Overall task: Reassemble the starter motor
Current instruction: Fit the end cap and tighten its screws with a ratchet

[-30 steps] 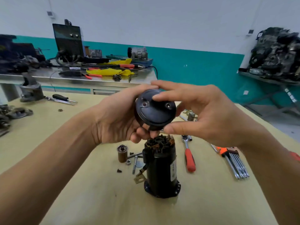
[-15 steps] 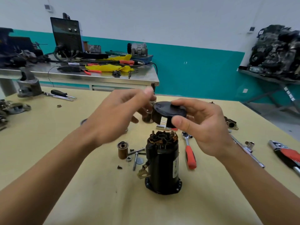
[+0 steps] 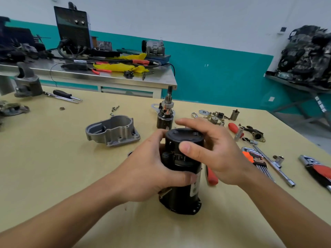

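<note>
Left hand (image 3: 150,173) wraps starter motor body (image 3: 180,197), thumb across front. Right hand (image 3: 215,151) grasps end cap (image 3: 184,136) sitting atop body. Motor body upright on desk (image 3: 53,167), centre. Aluminium housing (image 3: 112,130) behind-left; red tool handle (image 3: 212,176) just right.

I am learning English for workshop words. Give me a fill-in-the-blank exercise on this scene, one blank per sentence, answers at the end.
The black cap sits on ____ of the black motor body.
The right hand holds the cap, and the left hand grips the ____.
The motor body stands ____ on the table.
The grey metal housing lies to the ____ of the motor body.
Missing words: top; motor body; upright; left.
</note>
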